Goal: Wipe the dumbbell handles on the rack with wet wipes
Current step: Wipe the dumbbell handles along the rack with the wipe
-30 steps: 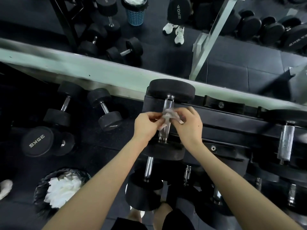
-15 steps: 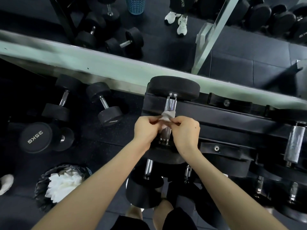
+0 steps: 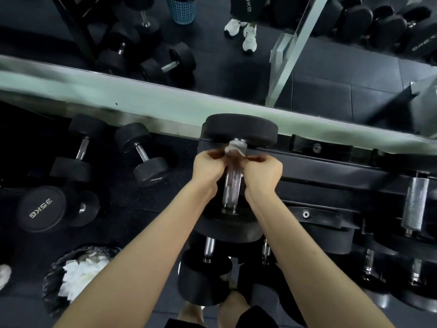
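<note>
A large black dumbbell lies on the top tier of the black rack (image 3: 331,162), its knurled steel handle (image 3: 233,185) running away from me. A crumpled white wet wipe (image 3: 235,147) is draped over the far end of that handle, close to the far head (image 3: 241,131). My left hand (image 3: 208,168) pinches the wipe's left end and my right hand (image 3: 263,171) pinches its right end, one on each side of the handle. The near part of the handle is bare.
More dumbbells sit on the rack at right (image 3: 416,204) and on lower tiers (image 3: 208,249). Loose dumbbells (image 3: 142,155) and a 35KG one (image 3: 41,208) lie on the floor at left. A bin with used white wipes (image 3: 80,278) stands lower left. A mirror runs behind the rack.
Both hands have slid the wipe along the handle from its middle toward the far head, exposing the near part of the handle.
</note>
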Tool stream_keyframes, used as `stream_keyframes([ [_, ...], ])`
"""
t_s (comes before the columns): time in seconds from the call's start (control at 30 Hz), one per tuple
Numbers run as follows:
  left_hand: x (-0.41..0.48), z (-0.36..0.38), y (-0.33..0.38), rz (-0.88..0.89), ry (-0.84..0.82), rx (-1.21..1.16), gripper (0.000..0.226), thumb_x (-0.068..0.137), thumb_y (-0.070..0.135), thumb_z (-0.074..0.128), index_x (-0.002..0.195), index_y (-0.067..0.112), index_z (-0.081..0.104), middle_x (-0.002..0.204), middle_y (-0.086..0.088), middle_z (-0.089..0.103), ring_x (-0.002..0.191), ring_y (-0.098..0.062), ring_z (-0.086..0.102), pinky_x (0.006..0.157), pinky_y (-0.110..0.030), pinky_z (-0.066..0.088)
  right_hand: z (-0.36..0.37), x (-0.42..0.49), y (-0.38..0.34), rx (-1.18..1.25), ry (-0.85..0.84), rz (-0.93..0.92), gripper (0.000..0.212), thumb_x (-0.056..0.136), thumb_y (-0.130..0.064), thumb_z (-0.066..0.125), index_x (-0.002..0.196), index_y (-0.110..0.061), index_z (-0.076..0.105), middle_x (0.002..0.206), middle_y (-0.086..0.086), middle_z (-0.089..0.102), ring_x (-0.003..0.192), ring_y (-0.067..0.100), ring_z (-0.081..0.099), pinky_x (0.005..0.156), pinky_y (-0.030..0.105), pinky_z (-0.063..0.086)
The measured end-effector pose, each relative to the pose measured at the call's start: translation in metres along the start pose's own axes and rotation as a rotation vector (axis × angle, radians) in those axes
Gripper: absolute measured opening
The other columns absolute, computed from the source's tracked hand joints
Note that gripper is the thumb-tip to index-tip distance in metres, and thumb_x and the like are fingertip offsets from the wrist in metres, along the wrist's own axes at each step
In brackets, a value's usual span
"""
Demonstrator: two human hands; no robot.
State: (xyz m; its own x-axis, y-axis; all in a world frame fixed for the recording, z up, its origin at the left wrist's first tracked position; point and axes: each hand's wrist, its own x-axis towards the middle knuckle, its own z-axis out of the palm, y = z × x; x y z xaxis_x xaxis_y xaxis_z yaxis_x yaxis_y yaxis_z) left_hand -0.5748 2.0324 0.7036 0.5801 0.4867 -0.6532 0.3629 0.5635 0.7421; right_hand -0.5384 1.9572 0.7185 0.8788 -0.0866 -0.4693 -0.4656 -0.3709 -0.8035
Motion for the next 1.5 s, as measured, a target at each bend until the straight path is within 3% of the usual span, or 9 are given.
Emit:
stream_keyframes([
  [0.13, 0.012, 0.001, 0.004, -0.037, -0.039, -0.106, 0.012, 0.084, -0.001, 0.062, 0.077, 0.008, 0.065, 0.062, 0.000, 0.070, 0.060, -0.011, 0.068, 0.066, -0.024, 0.057, 0.005, 0.008, -0.012, 0.157, -0.024, 0.057, 0.027, 0.065, -0.005, 0.084, 0.057, -0.016, 0.061, 0.064, -0.001, 0.066, 0.060, 0.010, 0.062, 0.061, 0.028, 0.053],
  [0.33, 0.000, -0.018, -0.006, -0.082, -0.105, 0.111, 0.009, 0.077, 0.004, 0.073, 0.083, 0.010, 0.069, 0.078, -0.005, 0.072, 0.069, -0.012, 0.068, 0.058, -0.021, 0.055, -0.010, -0.009, 0.004, 0.092, -0.083, 0.119, 0.023, 0.068, 0.001, 0.079, 0.060, -0.011, 0.060, 0.064, 0.004, 0.063, 0.063, 0.016, 0.059, 0.063, 0.030, 0.052],
  [0.53, 0.017, -0.003, 0.011, -0.001, -0.078, 0.039, 0.019, 0.078, -0.013, 0.060, 0.082, 0.005, 0.065, 0.081, -0.012, 0.068, 0.073, -0.024, 0.067, 0.071, -0.033, 0.058, 0.002, 0.014, -0.012, 0.246, -0.092, 0.161, 0.026, 0.068, 0.012, 0.073, 0.062, -0.011, 0.061, 0.068, 0.004, 0.066, 0.075, 0.024, 0.065, 0.077, 0.041, 0.058],
  [0.7, -0.003, -0.025, -0.012, 0.014, -0.142, 0.287, 0.021, 0.078, 0.005, 0.070, 0.100, 0.007, 0.070, 0.087, -0.004, 0.073, 0.073, -0.006, 0.070, 0.063, -0.018, 0.054, -0.014, -0.009, 0.022, 0.110, -0.148, 0.153, 0.017, 0.069, -0.004, 0.081, 0.069, -0.010, 0.065, 0.074, 0.008, 0.069, 0.078, 0.024, 0.067, 0.082, 0.041, 0.057],
  [0.83, -0.011, -0.037, -0.007, -0.081, -0.309, 0.291, 0.025, 0.084, 0.011, 0.063, 0.107, 0.005, 0.068, 0.100, -0.006, 0.072, 0.097, -0.017, 0.067, 0.092, -0.033, 0.051, -0.030, -0.012, 0.029, 0.039, -0.273, 0.199, 0.017, 0.072, -0.004, 0.078, 0.085, -0.010, 0.069, 0.087, 0.009, 0.072, 0.090, 0.025, 0.069, 0.085, 0.036, 0.055],
  [0.97, -0.006, -0.040, 0.007, -0.172, -0.331, 0.272, 0.038, 0.094, 0.042, 0.048, 0.099, 0.010, 0.068, 0.083, 0.000, 0.072, 0.081, -0.014, 0.065, 0.078, -0.024, 0.051, -0.031, -0.009, 0.011, 0.061, -0.364, 0.228, 0.018, 0.077, -0.028, 0.075, 0.081, -0.013, 0.067, 0.066, -0.004, 0.068, 0.058, 0.005, 0.062, 0.052, 0.018, 0.042],
  [1.13, -0.006, -0.035, -0.009, 0.033, -0.222, 0.328, 0.027, 0.084, 0.021, 0.067, 0.105, 0.003, 0.068, 0.086, -0.001, 0.071, 0.072, -0.003, 0.068, 0.064, -0.013, 0.053, -0.012, 0.000, 0.013, -0.047, -0.159, 0.121, 0.024, 0.076, -0.028, 0.078, 0.088, -0.014, 0.063, 0.086, 0.003, 0.069, 0.077, 0.016, 0.065, 0.067, 0.027, 0.052],
  [1.27, -0.005, -0.047, -0.016, 0.007, -0.293, 0.444, 0.024, 0.083, 0.020, 0.069, 0.099, 0.003, 0.070, 0.096, -0.013, 0.072, 0.091, -0.018, 0.069, 0.079, -0.022, 0.057, -0.018, -0.003, 0.026, -0.161, -0.241, 0.025, 0.014, 0.077, -0.021, 0.077, 0.085, -0.009, 0.072, 0.076, 0.001, 0.069, 0.071, 0.014, 0.065, 0.064, 0.024, 0.050],
  [1.5, 0.006, -0.059, -0.013, -0.023, -0.512, 0.893, 0.027, 0.077, 0.024, 0.076, 0.084, -0.002, 0.072, 0.074, -0.015, 0.066, 0.064, -0.013, 0.054, 0.061, -0.022, 0.043, -0.036, -0.009, 0.041, -0.534, -0.475, -0.004, 0.025, 0.066, -0.022, 0.085, 0.071, -0.001, 0.071, 0.068, 0.015, 0.068, 0.059, 0.010, 0.053, 0.059, 0.024, 0.041],
])
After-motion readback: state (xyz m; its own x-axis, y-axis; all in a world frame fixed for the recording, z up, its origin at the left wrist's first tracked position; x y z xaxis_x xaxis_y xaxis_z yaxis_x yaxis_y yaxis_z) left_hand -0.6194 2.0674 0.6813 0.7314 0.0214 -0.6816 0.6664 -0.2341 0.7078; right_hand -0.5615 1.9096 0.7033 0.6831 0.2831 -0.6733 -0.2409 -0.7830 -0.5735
